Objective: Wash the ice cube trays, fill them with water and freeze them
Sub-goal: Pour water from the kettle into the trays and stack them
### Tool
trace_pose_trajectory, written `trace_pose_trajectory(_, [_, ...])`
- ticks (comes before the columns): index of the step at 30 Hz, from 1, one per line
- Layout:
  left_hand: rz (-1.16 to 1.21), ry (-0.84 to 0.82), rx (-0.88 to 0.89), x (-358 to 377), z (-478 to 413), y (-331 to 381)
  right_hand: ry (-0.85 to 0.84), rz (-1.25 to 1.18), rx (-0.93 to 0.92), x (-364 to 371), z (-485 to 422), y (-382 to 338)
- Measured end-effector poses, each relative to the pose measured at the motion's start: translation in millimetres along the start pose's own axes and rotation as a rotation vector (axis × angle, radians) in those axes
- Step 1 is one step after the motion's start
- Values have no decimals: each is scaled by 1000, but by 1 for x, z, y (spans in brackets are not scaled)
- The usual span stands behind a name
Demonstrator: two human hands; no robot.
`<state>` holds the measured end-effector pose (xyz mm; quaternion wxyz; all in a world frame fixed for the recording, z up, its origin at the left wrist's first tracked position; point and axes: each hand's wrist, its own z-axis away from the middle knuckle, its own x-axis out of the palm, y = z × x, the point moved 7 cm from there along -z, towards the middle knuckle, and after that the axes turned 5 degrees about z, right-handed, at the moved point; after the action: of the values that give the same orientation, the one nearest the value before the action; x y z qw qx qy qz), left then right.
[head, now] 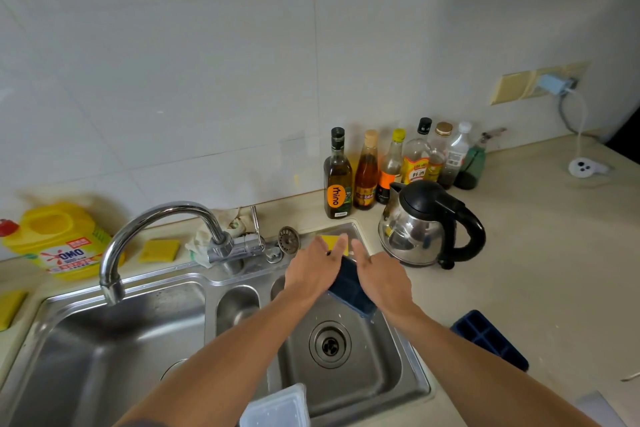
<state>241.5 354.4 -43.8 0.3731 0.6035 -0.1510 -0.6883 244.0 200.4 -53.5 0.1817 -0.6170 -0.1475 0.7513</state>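
**Desk:** Where is the tray?

**Me:** I see the tray (349,288) tilted over the right basin (391,350), between my two hands, with its low end beside the right wrist. The left hand (310,274) and right hand (382,279) are close together, nearly touching. The left fingers lie against a sponge (330,240) at the basin's back edge. I cannot tell whether either hand is really clamped on anything, because the backs of the hands hide the curl of the fingers.

**Desk:** How will it handle?

**Me:** My guess is that it's light and a bit bendy, thin dark-blue plastic or silicone, and slick once wet. I'd take it by the long side rims, thumb on top. Held by one end alone, it would probably twist. Filled, it will be heavier and will slosh, so I'd carry it level with both hands.

**Desk:** Counts?

**Me:**
- **Blue trays:** two, this one and a second tray (488,340) on the counter (554,253) right of the sink.
- **Clear box:** one clear box (277,409) at the near rim. I can't tell if it is a tray.
- **Yellow sponges:** three, counting a tap-side sponge (159,250) and a far-left sponge (10,308).
- **Bottles:** seven bottles (337,177) along the wall.
- **Others:** one kettle (429,225), one tap (156,229) and one jug (59,243).
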Motion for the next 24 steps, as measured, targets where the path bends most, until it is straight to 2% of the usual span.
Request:
trace_pose_trajectory(2, [158,50,-34,-2,4,-4,-40,-291,174,5,-2,17])
trace_pose_trajectory(4, [313,65,-70,5,14,-12,-17,-460,304,9,-4,28])
trace_pose_trajectory(7, [540,-35,-201,35,29,-20,-36,-506,335,9,1,21])
trace_pose_trajectory(10, [714,40,-308,42,26,-25,-57,-449,245,10,4,4])
trace_pose_trajectory(12, [694,145,-290,35,19,-30,-78,-381,125,9,6,-7])
trace_pose_trajectory(14, [620,176,-248,30,16,-35,-113,-311,52,8,7,-12])
trace_pose_trajectory(18, [451,117,-147,27,16,-38,-109,-329,117,5,-7,-5])
trace_pose_trajectory(24, [349,28,33,29,26,-24,-32,-306,52,4,-20,-12])
